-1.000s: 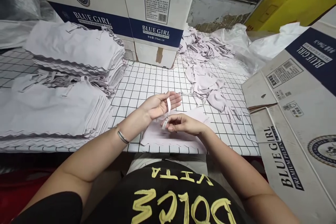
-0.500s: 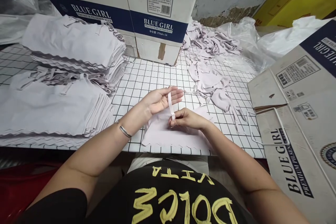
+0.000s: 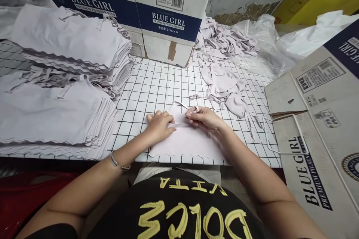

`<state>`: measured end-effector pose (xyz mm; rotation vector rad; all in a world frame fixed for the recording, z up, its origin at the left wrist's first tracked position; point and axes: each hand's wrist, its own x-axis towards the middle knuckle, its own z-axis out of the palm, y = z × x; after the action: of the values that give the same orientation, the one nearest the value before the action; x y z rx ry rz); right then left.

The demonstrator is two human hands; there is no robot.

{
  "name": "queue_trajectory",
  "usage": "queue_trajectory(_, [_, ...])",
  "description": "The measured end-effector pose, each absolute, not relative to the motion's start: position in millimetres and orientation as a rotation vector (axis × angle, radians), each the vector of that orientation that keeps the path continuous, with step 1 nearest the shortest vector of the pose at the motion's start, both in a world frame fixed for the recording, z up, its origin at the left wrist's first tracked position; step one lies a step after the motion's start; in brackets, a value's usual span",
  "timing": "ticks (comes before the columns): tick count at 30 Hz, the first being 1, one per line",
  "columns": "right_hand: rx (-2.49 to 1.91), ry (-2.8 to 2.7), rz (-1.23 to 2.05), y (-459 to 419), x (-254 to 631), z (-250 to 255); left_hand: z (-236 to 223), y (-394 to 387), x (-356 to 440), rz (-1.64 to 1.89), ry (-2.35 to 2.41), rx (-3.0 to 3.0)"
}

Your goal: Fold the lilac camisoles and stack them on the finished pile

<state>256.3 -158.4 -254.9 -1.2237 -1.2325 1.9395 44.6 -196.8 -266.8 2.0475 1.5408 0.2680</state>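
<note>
A pale pink strappy camisole lies flat at the table's front edge, its wavy hem toward me. My left hand rests at its upper left, fingers curled and thumb pressed on the fabric edge. With fingertips pinched together, my right hand holds a thin shoulder strap near the top edge. Part of the strap is hidden behind those fingers. Left of my hands, folded camisoles of the same colour lie in a near stack and a far stack.
A large beer carton stands at the back of the grid-patterned table. Loose pink garments lie in a heap to the right, with clear plastic behind. Another carton with a white wire frame borders the right side.
My left hand has come down from the raised strap loop onto the fabric, to the left. My right hand has moved slightly up and right with the strap, now lowered.
</note>
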Motion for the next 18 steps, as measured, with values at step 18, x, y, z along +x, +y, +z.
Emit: queue_trajectory(18, [-1.060, -2.121, 1.289, -159.2, 252.2, -275.2, -273.0, -201.2, 48.9, 0.520, 1.537, 1.871])
